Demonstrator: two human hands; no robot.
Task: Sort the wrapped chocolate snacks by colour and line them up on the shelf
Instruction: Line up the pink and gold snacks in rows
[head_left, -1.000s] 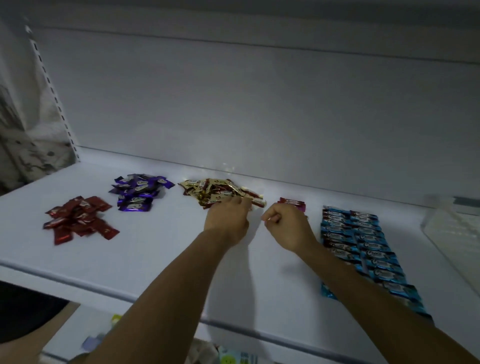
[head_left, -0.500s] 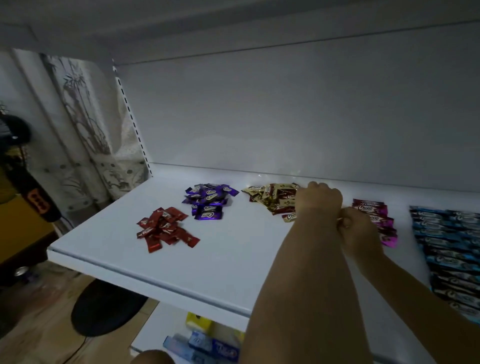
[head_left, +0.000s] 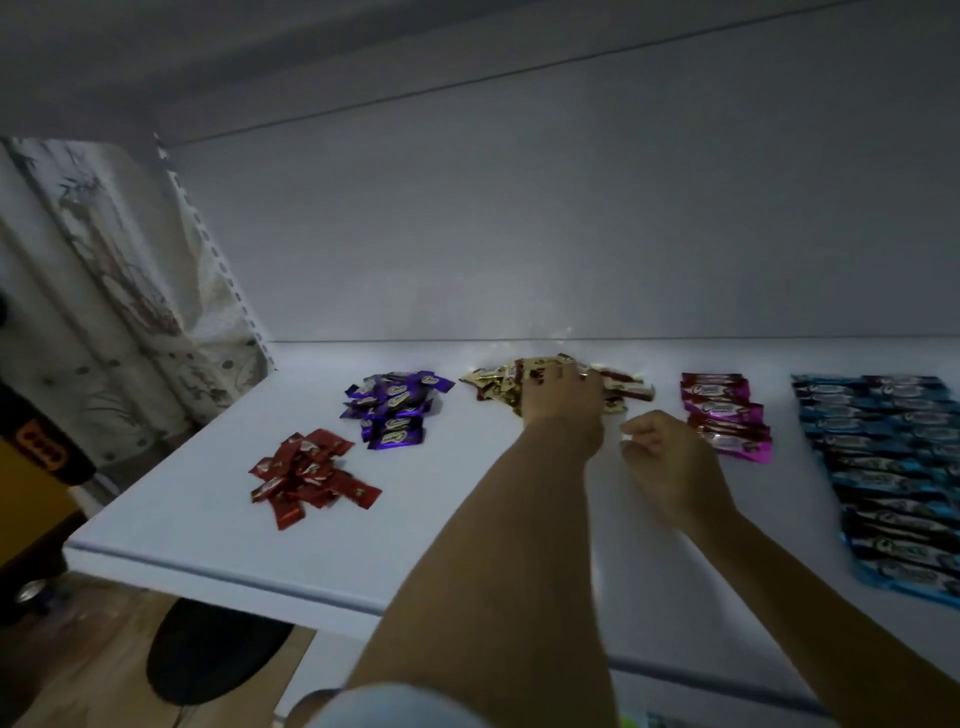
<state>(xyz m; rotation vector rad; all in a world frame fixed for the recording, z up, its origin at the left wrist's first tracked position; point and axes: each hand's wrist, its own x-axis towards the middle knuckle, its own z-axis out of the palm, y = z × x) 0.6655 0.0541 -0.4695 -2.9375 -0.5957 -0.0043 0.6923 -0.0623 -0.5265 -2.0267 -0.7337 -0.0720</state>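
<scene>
5 snack grps: red, purple, gold, pink, blue; 1 shelf.

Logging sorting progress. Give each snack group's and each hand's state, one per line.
red snacks: loose heap
purple snacks: loose heap
gold snacks: loose heap, left hand on it
pink snacks: lined up, one column
blue snacks: lined up, two columns
left hand: on gold snacks, grip unclear
right hand: fingers curled, nothing visibly held
</scene>
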